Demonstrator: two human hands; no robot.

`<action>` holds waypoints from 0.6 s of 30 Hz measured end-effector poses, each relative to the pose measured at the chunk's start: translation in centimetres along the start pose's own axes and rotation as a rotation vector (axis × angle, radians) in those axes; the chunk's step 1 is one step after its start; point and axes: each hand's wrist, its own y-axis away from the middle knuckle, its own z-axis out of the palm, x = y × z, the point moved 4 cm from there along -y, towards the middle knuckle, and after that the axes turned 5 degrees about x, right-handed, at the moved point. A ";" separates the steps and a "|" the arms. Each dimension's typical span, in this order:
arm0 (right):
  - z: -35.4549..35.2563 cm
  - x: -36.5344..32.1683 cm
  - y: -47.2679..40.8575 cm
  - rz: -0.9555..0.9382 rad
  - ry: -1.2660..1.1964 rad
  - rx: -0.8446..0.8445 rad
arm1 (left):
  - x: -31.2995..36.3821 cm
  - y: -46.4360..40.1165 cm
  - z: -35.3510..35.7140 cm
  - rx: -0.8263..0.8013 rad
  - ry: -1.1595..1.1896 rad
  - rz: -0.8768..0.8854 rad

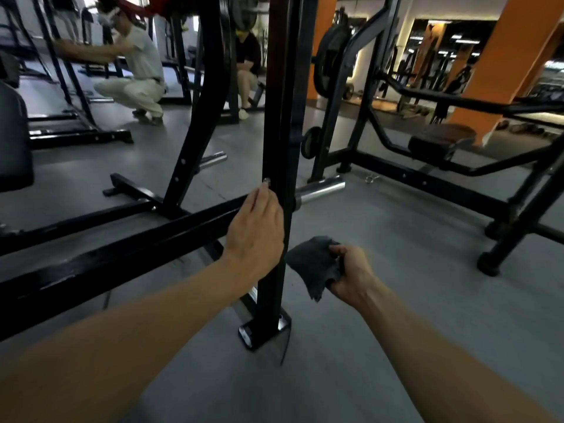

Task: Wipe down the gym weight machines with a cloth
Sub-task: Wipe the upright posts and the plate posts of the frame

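Black upright post (276, 141) of the weight machine: long axis vertical, running from a floor plate at 6 o'clock out of view at 12. Left hand (254, 228), fingers straight and together, rests flat against the post. Right hand (351, 274), at 3 o'clock of the post, grips a crumpled dark cloth (316, 264); its curled fingers partly hide the cloth.
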 end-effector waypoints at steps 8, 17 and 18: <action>5.8 -11.6 -1.2 -0.369 -0.062 -0.025 | -1.6 -2.5 3.4 -0.322 0.217 -0.241; 9.3 -7.9 -6.7 -0.930 0.915 -0.487 | 1.8 -4.9 4.2 -0.408 0.054 -0.496; 9.2 -7.8 -7.4 -0.941 0.953 -0.514 | 2.0 -5.1 4.2 -0.414 0.039 -0.511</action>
